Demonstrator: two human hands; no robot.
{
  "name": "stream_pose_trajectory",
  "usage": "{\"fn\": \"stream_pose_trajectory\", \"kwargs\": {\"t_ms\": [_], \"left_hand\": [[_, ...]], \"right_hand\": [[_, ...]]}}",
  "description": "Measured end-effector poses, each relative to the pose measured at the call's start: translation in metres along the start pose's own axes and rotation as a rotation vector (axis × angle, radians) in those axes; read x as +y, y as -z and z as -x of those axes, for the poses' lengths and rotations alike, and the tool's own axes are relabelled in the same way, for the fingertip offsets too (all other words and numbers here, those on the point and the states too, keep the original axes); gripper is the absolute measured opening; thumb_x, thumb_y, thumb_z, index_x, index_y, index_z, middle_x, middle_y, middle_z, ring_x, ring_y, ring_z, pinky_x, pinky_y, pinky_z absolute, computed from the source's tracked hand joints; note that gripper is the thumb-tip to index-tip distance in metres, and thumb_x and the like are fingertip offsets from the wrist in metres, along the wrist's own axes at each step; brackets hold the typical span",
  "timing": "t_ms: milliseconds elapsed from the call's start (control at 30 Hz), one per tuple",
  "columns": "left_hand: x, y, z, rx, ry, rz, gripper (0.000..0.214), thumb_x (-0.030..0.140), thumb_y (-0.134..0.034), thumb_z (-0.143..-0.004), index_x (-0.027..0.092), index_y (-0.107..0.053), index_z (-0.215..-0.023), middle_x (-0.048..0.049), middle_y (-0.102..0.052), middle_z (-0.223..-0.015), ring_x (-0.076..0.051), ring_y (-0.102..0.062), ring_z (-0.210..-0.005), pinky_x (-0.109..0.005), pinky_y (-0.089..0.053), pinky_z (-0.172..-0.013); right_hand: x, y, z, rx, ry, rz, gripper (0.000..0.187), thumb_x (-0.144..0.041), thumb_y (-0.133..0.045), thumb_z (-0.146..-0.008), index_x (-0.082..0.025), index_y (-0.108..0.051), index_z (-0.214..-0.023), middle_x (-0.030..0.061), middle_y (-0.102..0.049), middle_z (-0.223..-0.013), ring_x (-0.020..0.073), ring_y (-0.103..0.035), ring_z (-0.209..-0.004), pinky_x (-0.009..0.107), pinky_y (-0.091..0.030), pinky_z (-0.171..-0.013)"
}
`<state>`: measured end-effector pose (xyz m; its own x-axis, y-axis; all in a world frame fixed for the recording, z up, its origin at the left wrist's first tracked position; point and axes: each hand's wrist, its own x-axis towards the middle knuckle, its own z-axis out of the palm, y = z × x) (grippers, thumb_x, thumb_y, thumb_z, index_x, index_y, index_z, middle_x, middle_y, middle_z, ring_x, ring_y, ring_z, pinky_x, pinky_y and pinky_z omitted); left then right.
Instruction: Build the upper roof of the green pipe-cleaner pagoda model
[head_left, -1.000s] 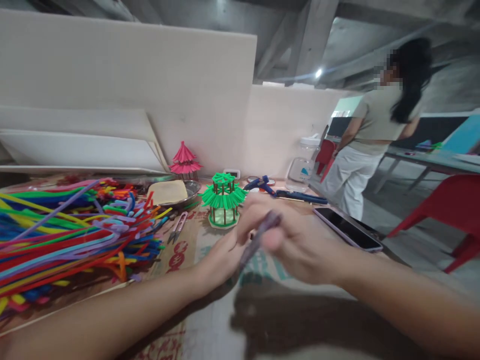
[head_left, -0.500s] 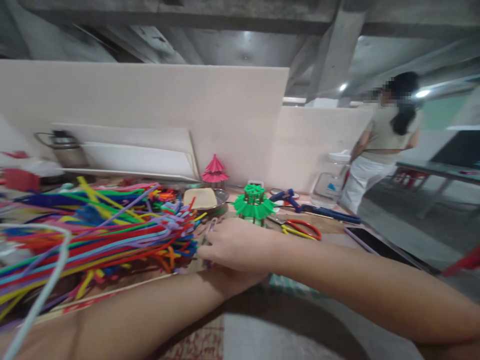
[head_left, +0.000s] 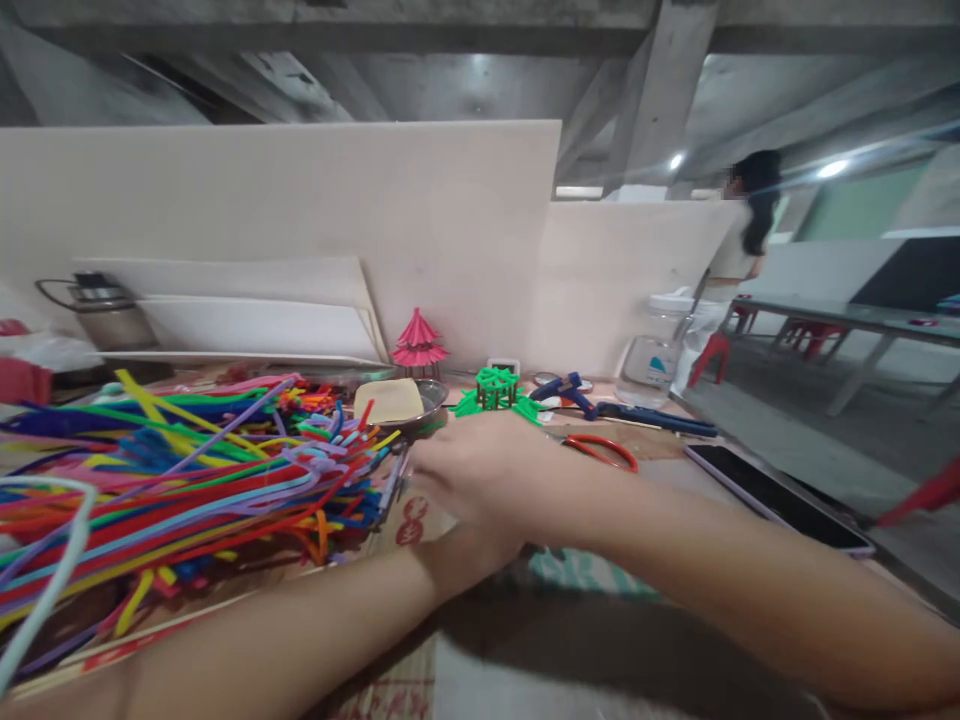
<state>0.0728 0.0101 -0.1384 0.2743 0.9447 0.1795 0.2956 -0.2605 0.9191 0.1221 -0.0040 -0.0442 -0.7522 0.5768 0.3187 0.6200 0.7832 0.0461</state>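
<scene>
My right hand [head_left: 472, 465] reaches in from the right, back toward me, in front of a green pagoda-like model [head_left: 497, 382] with brown posts. Its fingers point left and curl down, mostly hidden, so what they hold, if anything, does not show. Under it lies my left hand [head_left: 487, 535], its wrist crossing from the lower left and its fingers covered. The right hand hides the model's lower part; whether they touch I cannot tell. Left of the hands spreads a big heap of coloured pipe cleaners [head_left: 225, 480]. Scissors with orange handles [head_left: 611, 452] lie behind the right forearm.
A pink pagoda-like model [head_left: 418, 340] stands at the back beside a metal bowl [head_left: 433, 400] with a pale square on it. Rightward are a blue glue gun [head_left: 559, 388], a clear jug [head_left: 652, 350] and a phone [head_left: 780, 500]. A white cable [head_left: 71, 560] loops at left. Someone stands beyond the board.
My right hand has shifted slightly right and covers more of the green model. The view has turned a little to the right. The person beyond appears further left.
</scene>
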Motion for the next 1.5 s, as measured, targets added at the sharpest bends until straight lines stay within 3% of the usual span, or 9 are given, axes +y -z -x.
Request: {"fn": "stream_pose_trajectory", "kwargs": {"t_ms": [100, 200, 400, 533, 633, 933, 1200, 1300, 1500], "left_hand": [[-0.017, 0.005, 0.012, -0.218, 0.020, 0.064, 0.024, 0.033, -0.048, -0.103, 0.015, -0.064, -0.106, -0.0020, -0.068, -0.087, -0.015, -0.064, -0.075, -0.031, -0.057, -0.073], [-0.015, 0.018, 0.021, -0.267, -0.065, 0.052, 0.017, 0.021, -0.041, -0.100, 0.019, -0.055, -0.089, 0.0026, -0.057, -0.073, -0.013, -0.055, -0.071, -0.025, -0.046, -0.069], [0.042, 0.070, 0.003, -0.061, -0.328, 0.089, 0.016, 0.031, -0.045, -0.100, 0.020, -0.056, -0.095, 0.0016, -0.057, -0.078, -0.015, -0.052, -0.075, -0.026, -0.041, -0.070], [0.069, 0.102, -0.031, 0.011, -0.294, 0.194, 0.012, 0.026, -0.050, -0.099, 0.019, -0.051, -0.109, -0.0025, -0.074, -0.082, -0.017, -0.067, -0.082, -0.030, -0.047, -0.079], [0.074, 0.113, -0.053, -0.019, -0.214, 0.274, 0.021, 0.023, -0.053, -0.098, 0.019, -0.049, -0.118, -0.0074, -0.079, -0.090, -0.021, -0.074, -0.085, -0.032, -0.051, -0.076], [0.076, 0.117, -0.052, -0.088, -0.273, 0.252, 0.024, 0.035, -0.071, -0.090, 0.018, -0.056, -0.096, -0.0065, -0.079, -0.089, -0.018, -0.075, -0.082, -0.025, -0.054, -0.069], [0.067, 0.132, -0.039, -0.037, -0.319, 0.261, 0.033, 0.045, -0.083, -0.079, 0.016, -0.066, -0.081, 0.0019, -0.069, -0.068, -0.009, -0.064, -0.062, -0.018, -0.050, -0.060], [0.065, 0.132, -0.041, -0.040, -0.265, 0.399, 0.038, 0.048, -0.085, -0.075, 0.016, -0.065, -0.075, 0.0017, -0.066, -0.065, -0.009, -0.061, -0.057, -0.019, -0.049, -0.056], [0.065, 0.125, -0.042, 0.068, -0.033, 0.609, 0.028, 0.036, -0.074, -0.089, 0.013, -0.067, -0.074, -0.0008, -0.065, -0.067, -0.008, -0.061, -0.057, -0.017, -0.051, -0.055]], "right_hand": [[0.051, 0.032, 0.040, 0.039, -0.280, -0.071, 0.029, -0.032, -0.046, -0.098, -0.018, -0.067, -0.082, 0.0035, -0.068, -0.074, 0.0141, -0.053, -0.063, 0.027, -0.029, -0.059], [0.123, 0.038, 0.078, -0.070, -0.553, -0.087, 0.033, -0.036, -0.047, -0.098, -0.016, -0.070, -0.086, 0.0064, -0.070, -0.077, 0.0154, -0.055, -0.066, 0.027, -0.031, -0.060], [0.212, -0.007, 0.115, -0.148, -0.773, -0.168, 0.031, -0.033, -0.059, -0.091, -0.013, -0.073, -0.112, 0.0117, -0.077, -0.099, 0.0212, -0.067, -0.082, 0.027, -0.043, -0.068], [0.235, -0.042, 0.105, -0.060, -0.837, -0.186, 0.040, -0.033, -0.064, -0.089, -0.016, -0.069, -0.125, 0.0114, -0.076, -0.109, 0.0220, -0.070, -0.088, 0.026, -0.046, -0.071], [0.246, -0.065, 0.092, 0.021, -0.872, -0.186, 0.034, -0.035, -0.072, -0.084, -0.017, -0.073, -0.112, 0.0116, -0.077, -0.103, 0.0237, -0.070, -0.087, 0.026, -0.045, -0.070], [0.247, -0.099, 0.083, 0.336, -0.952, -0.371, 0.011, -0.020, -0.073, -0.078, -0.014, -0.069, -0.085, 0.0083, -0.072, -0.073, 0.0192, -0.065, -0.067, 0.025, -0.042, -0.056], [0.219, -0.058, 0.094, 0.660, -0.820, -0.773, 0.043, -0.061, -0.065, -0.082, -0.018, -0.061, -0.089, -0.0035, -0.052, -0.053, 0.0124, -0.048, -0.048, 0.026, -0.041, -0.049], [0.188, -0.039, 0.100, 0.744, -0.685, -0.981, 0.040, -0.057, -0.072, -0.080, -0.020, -0.065, -0.092, -0.0044, -0.051, -0.055, 0.0116, -0.049, -0.050, 0.025, -0.044, -0.050], [0.120, -0.018, 0.116, 0.642, -0.426, -0.994, 0.024, -0.046, -0.074, -0.086, -0.026, -0.075, -0.099, 0.0039, -0.075, -0.097, 0.0160, -0.072, -0.074, 0.029, -0.060, -0.072]]}}
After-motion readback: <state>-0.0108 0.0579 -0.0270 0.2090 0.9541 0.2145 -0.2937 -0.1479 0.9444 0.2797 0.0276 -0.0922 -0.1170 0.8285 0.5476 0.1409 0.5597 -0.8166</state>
